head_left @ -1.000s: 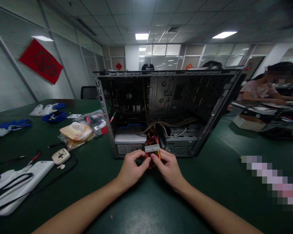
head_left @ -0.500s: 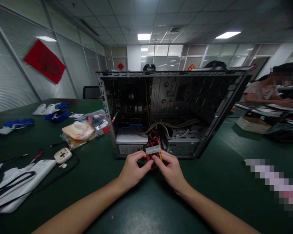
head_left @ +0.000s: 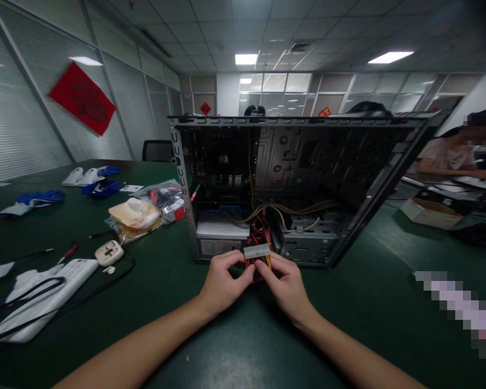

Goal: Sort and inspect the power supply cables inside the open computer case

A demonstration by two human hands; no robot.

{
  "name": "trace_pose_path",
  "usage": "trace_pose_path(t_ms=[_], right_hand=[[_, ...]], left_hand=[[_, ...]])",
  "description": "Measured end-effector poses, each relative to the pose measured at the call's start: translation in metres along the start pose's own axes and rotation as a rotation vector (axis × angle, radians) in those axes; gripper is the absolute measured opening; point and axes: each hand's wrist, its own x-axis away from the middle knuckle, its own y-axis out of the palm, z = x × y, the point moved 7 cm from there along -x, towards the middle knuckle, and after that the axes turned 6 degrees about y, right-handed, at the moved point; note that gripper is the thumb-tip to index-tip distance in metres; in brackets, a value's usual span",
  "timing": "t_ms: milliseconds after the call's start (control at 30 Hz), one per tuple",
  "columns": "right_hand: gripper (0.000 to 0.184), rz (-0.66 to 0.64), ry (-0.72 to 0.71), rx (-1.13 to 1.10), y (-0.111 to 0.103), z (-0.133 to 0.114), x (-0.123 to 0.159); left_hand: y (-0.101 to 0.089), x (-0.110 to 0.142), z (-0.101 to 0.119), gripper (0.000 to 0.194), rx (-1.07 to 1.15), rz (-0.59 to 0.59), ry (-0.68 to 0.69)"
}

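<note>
Both hands meet in front of an open computer case [head_left: 308,123] that stands on the green table. Between them is a white multi-pin power connector [head_left: 256,250] with red, yellow and black wires running back into the case. My left hand [head_left: 225,281] pinches the connector's wires from the left, thumb toward the middle. From the right, my right hand [head_left: 287,283] grips the same connector and wire bundle, its thumb just below the plug. Inside the case, the power supply [head_left: 222,246] sits at the lower left, and grey cables [head_left: 291,208] cross above it.
To the left lie a white power strip [head_left: 48,300], a cream-coloured box-shaped gadget [head_left: 109,253], a bag of bread [head_left: 135,216], a clear plastic bag [head_left: 164,197] and blue-white gloves [head_left: 34,201]. At right, a person [head_left: 449,151] sits by an open cardboard box [head_left: 431,213].
The view has turned slightly left, so the case and table items appear shifted right. My hands keep their hold on the connector with hardly any movement.
</note>
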Motion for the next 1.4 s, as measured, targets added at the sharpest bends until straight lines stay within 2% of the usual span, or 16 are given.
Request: trace_pose_path(t_ms=[233,367,467,567,733,867,1000,1233,1400], right_hand=[[0.028,0.006,-0.045,0.035,0.004,-0.002,0.0],[0.013,-0.017,-0.171,0.129,0.006,-0.008,0.005],[0.033,-0.067,-0.355,0.282,0.012,-0.018,0.014],[0.049,-0.086,-0.468,0.424,0.019,-0.026,0.022],[0.05,-0.114,-0.562,0.569,0.024,-0.034,0.022],[0.05,-0.161,-0.586,0.652,0.025,-0.034,0.019],[0.053,-0.149,-0.55,0.616,0.026,-0.036,0.025],[0.058,-0.163,-0.586,0.44,0.024,-0.035,0.043],[0.046,-0.141,-0.514,0.305,0.019,-0.033,0.039]], left_hand=[[-0.002,0.0,-0.006,0.007,-0.191,0.038,-0.014],[-0.005,0.0,-0.01,0.008,-0.083,0.044,-0.034],[-0.008,0.001,-0.015,0.013,0.072,0.073,-0.062],[-0.01,0.002,-0.019,0.017,0.128,0.081,-0.067],[-0.01,0.008,-0.023,0.018,0.064,0.085,-0.017],[-0.001,0.011,-0.031,0.019,0.073,0.038,-0.058],[0.004,0.014,-0.031,0.023,0.101,0.013,-0.104],[0.001,0.023,-0.011,0.031,0.201,0.001,0.147],[-0.001,0.023,-0.01,0.022,0.147,-0.003,0.115]])
